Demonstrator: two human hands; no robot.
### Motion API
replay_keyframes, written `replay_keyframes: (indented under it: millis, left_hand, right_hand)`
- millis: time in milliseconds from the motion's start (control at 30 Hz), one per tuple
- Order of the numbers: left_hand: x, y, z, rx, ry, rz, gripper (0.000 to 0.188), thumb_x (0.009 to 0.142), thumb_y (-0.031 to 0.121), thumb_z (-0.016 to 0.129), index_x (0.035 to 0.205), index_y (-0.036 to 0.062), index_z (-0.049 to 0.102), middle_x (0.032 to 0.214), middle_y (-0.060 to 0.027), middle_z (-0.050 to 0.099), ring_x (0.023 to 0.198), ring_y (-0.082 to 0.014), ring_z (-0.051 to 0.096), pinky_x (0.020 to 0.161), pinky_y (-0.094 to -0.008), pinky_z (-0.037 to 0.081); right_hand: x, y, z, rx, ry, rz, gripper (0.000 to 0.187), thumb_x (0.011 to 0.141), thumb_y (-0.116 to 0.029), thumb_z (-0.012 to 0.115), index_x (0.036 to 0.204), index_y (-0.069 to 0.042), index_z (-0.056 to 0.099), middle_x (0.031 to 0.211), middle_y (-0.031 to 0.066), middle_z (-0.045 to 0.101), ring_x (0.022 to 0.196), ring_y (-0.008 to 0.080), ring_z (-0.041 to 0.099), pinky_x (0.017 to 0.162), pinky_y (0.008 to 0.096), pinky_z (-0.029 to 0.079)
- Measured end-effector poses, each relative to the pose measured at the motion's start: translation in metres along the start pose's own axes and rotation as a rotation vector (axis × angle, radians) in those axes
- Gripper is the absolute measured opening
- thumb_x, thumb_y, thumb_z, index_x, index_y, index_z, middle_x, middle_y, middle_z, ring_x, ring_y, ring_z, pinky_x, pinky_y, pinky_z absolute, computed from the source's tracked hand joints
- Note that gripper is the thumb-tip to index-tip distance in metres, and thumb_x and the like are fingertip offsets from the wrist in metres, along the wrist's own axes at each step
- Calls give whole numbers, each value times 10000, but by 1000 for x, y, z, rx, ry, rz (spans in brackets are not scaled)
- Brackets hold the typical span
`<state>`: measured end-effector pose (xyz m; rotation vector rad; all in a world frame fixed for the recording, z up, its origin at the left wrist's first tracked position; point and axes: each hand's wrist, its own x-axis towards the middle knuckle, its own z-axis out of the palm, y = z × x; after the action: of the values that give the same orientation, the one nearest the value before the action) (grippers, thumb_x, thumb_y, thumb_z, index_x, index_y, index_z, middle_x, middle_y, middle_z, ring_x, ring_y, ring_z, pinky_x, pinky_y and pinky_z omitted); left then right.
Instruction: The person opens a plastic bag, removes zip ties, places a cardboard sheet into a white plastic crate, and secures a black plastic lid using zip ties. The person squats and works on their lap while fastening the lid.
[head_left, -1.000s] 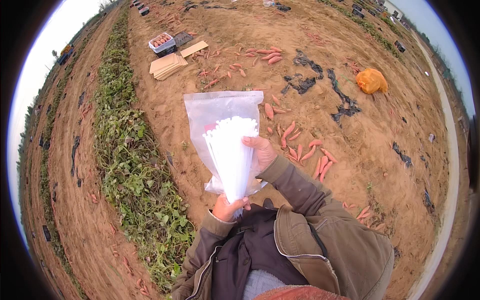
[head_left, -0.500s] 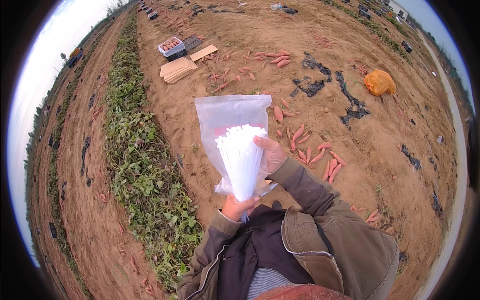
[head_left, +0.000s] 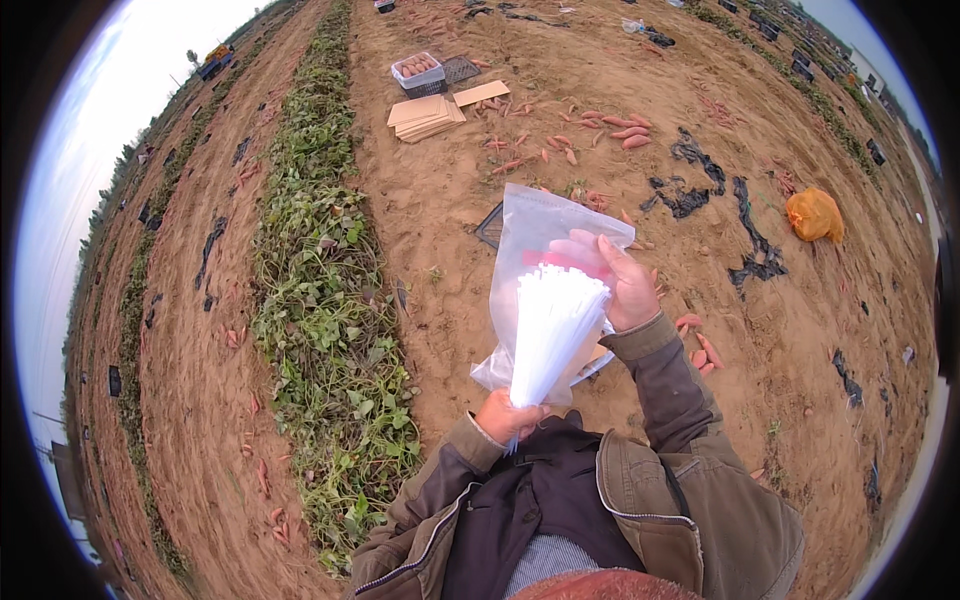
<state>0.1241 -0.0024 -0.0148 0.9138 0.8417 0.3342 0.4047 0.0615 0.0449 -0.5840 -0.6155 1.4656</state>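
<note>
I see left hand (head_left: 508, 416) clamped on lower end of fanned thin white plastic strips (head_left: 556, 325); right hand (head_left: 632, 285) gripping translucent plastic bag (head_left: 522, 232) by upper right edge behind them, over brown sandy soil (head_left: 445, 320).

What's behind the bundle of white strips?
A translucent plastic bag shows above and left of the bundle; part of the right hand shows through it. Whatever lies directly behind the bundle is covered.

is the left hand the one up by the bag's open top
No, the left hand grips the lower end of the white strips, while the right hand holds the bag higher up.
</note>
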Motion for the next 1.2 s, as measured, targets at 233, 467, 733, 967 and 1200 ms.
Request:
replay_keyframes:
  millis: [233,467,733,967,1200]
  left_hand:
    - [-20,-14,-8,112,91,34,239,894,90,792,1091,8,686,708,-29,640,537,-113,563,496,-280,425]
    - [-23,-25,-16,500,252,466,496,888,119,759,1360,21,643,818,-74,706,613,-157,653,589,-331,544]
    - [-39,-45,-28,850,498,490,562,876,159,746,1425,108,641,973,-173,778,869,-300,796,784,-388,624]
    - [-45,-66,-41,745,322,241,497,857,174,775,1336,91,673,1039,-155,776,979,-268,781,863,-385,601]
    - [-58,-70,-54,714,275,260,512,892,142,759,1389,86,647,1103,-159,780,1024,-255,778,900,-372,598]
  right_hand:
    - [1,-17,-14,-31,145,-153,458,1169,-291,446,1400,86,568,1372,207,665,1249,331,672,1081,481,548]
    - [-2,-10,-20,-231,169,-310,453,1158,-318,494,1341,76,622,1327,213,693,1201,330,700,1038,493,583]
    - [-9,-14,-23,-211,280,-344,451,1156,-324,504,1314,78,633,1267,205,717,1123,308,733,976,462,615]
    - [-14,-22,-28,-277,296,-359,403,1151,-292,514,1243,67,671,1183,152,737,1018,241,746,914,407,620]
    - [-10,-27,-55,-375,223,-419,363,1156,-268,501,1188,55,664,1144,164,742,989,283,752,914,432,620]
